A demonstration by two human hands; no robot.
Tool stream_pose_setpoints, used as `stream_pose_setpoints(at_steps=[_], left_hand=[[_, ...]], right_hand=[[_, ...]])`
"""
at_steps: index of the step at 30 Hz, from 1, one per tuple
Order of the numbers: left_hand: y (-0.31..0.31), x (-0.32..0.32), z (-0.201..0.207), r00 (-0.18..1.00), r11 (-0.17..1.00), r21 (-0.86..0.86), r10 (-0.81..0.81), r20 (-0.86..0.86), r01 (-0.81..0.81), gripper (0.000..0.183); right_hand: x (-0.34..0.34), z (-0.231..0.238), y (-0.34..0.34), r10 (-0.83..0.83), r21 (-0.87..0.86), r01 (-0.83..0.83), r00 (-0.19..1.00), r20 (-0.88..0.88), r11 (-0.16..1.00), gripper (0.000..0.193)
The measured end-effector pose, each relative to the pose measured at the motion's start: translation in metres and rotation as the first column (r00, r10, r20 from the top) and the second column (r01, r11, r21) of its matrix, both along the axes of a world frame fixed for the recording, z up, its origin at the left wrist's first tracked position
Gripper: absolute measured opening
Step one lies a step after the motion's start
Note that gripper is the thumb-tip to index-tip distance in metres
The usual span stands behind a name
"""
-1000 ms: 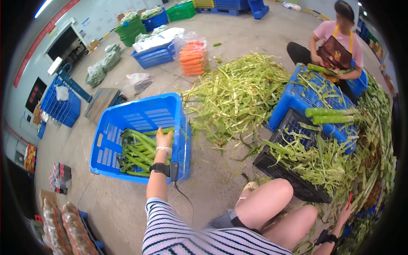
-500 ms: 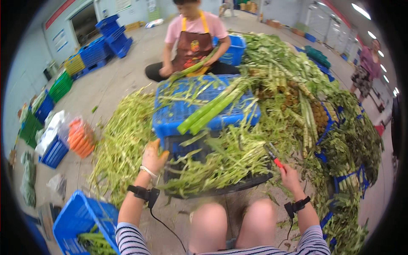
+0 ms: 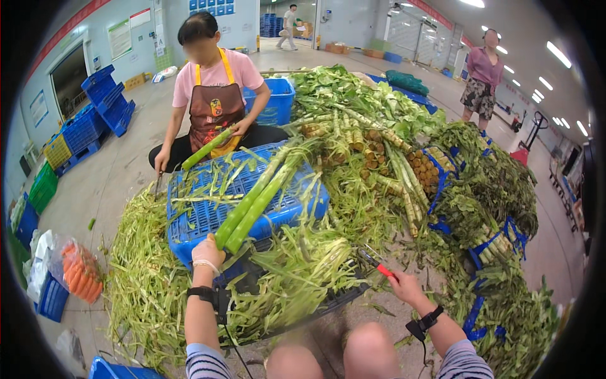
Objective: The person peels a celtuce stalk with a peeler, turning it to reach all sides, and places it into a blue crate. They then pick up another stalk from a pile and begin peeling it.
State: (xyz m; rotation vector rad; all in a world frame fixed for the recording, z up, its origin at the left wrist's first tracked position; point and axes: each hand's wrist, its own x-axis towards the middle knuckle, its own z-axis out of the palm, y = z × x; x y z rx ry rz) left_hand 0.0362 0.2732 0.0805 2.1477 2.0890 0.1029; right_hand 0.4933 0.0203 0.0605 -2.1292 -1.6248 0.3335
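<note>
My left hand [image 3: 208,254] is at the near end of a peeled green celtuce stem [image 3: 251,203], its fingers closed around that end. A second peeled celtuce stem [image 3: 262,213] lies alongside; both rest slantwise on an upturned blue crate [image 3: 180,237]. My right hand [image 3: 407,287] is closed on the red handle of a peeler [image 3: 383,270], whose metal head points away to the left, above the floor. Between my hands, long pale-green peelings [image 3: 297,278] heap over a dark crate [image 3: 334,304] in front of my knees.
Across the crate a seated person [image 3: 218,107] holds another stem and a tool. Peelings [image 3: 142,271] pile at left; unpeeled stems [image 3: 404,183] and leafy bundles [image 3: 486,189] at right. Bagged carrots [image 3: 82,271] and blue crates [image 3: 107,104] stand left. Another person [image 3: 483,79] stands back right.
My left hand has moved from beside the dark crate to the stem's end and closed on it. My right hand keeps the peeler. The view has shifted; the seated person's arm has lowered.
</note>
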Motion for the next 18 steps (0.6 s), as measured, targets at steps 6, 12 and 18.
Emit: stream_pose_setpoints(at_steps=[6, 12, 18], left_hand=[[-0.077, -0.032, 0.000, 0.554, 0.955, -0.191, 0.034, 0.832, 0.228, 0.039], [-0.225, -0.052, -0.032, 0.288, 0.842, -0.437, 0.354, 0.890, 0.317, 0.054], [-0.344, -0.098, -0.098, 0.460, 0.824, -0.522, 0.385, 0.800, 0.218, 0.056]], right_hand=[[-0.004, -0.006, 0.002, 0.021, 0.013, -0.020, 0.999, -0.040, 1.000, 0.024], [-0.026, -0.015, 0.017, 0.073, 0.081, -0.060, 0.984, -0.164, 0.995, 0.024], [-0.065, 0.001, 0.041, 0.194, 0.098, -0.179, 0.965, -0.175, 0.979, 0.022]])
